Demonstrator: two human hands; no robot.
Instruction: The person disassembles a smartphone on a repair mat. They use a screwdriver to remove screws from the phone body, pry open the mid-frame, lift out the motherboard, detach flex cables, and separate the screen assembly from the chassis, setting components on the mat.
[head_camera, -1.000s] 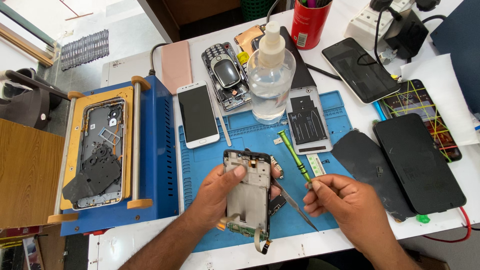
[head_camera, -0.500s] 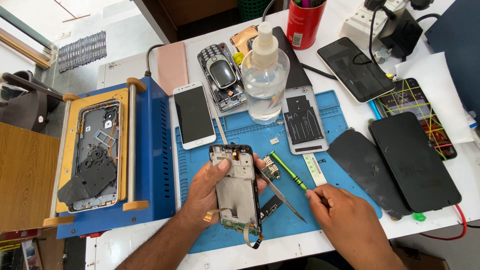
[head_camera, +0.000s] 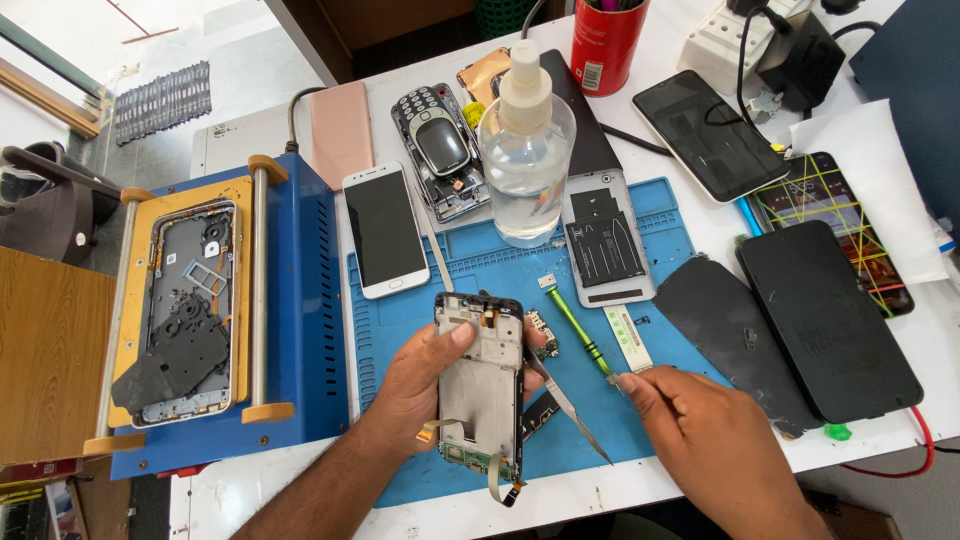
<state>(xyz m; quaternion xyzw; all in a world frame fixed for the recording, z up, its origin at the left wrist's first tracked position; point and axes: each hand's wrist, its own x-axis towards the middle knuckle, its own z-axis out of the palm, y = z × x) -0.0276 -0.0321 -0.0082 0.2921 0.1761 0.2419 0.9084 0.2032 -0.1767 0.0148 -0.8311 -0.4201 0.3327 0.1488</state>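
Note:
My left hand (head_camera: 415, 385) grips a stripped phone frame (head_camera: 480, 390) upright over the blue work mat (head_camera: 620, 250), thumb on its upper left edge. A flex cable hangs from the frame's bottom. My right hand (head_camera: 705, 435) rests on the mat to the right, its thumb and forefinger pinched on the near end of a green screwdriver (head_camera: 575, 330) that lies flat. Metal tweezers (head_camera: 568, 408) lie between the hands. A small circuit board (head_camera: 543, 335) sits just right of the frame's top.
A blue heating machine (head_camera: 300, 330) at left holds a phone housing (head_camera: 185, 310). Behind the mat stand a white phone (head_camera: 385, 230), a keypad phone (head_camera: 440, 150), a clear bottle (head_camera: 525, 160) and a red cup (head_camera: 605, 40). Black screens (head_camera: 825, 320) and a dark back cover (head_camera: 735, 330) lie right.
My right hand's fingertips dropped a little below the screwdriver and came back to its near end. The left hand keeps hold of the phone frame, tilting it slightly.

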